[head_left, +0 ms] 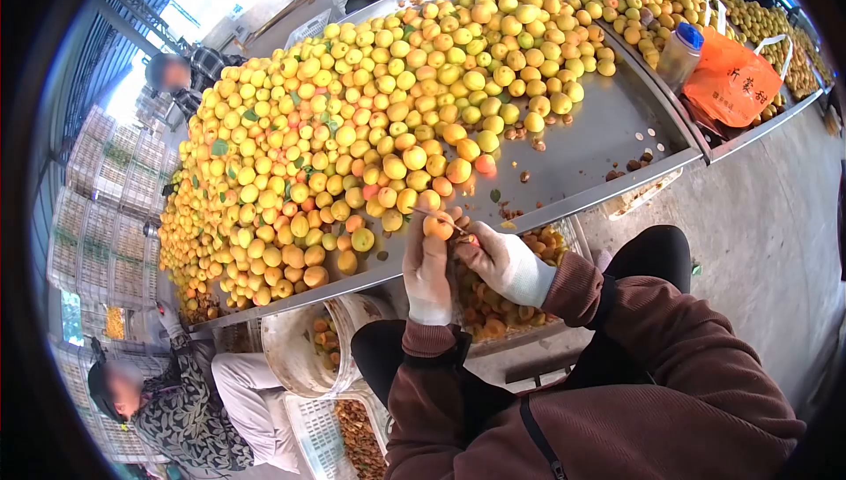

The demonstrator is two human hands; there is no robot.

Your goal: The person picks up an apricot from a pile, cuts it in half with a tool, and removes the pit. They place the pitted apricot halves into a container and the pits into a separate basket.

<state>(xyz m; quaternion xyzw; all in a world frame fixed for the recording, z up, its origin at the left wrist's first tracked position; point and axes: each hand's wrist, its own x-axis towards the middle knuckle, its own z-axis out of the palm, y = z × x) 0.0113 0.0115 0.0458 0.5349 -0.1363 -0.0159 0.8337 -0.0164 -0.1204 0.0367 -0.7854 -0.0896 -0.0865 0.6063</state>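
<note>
In white gloves, both my hands meet just past the near edge of the metal table [608, 132]. My left hand [426, 273] is closed around a yellow-orange apricot [436, 227]. A thin knife [448, 219] is gripped in my right hand [509, 265], its narrow blade lying across the fruit; the handle is mostly hidden by my fingers. A large heap of apricots [352, 136] with a few green leaves covers the table beyond my hands. Below them, a crate [573, 238] holds pitted or cut apricot pieces [493, 308].
A white bucket [295, 352] and a white basket [308, 431] with brown pits stand at lower left. A co-worker [189, 401] sits beside them; others sit across the table. An orange bag [731, 83] and a blue-lidded jar [680, 55] are at right. Stacked crates [106, 189] line the left.
</note>
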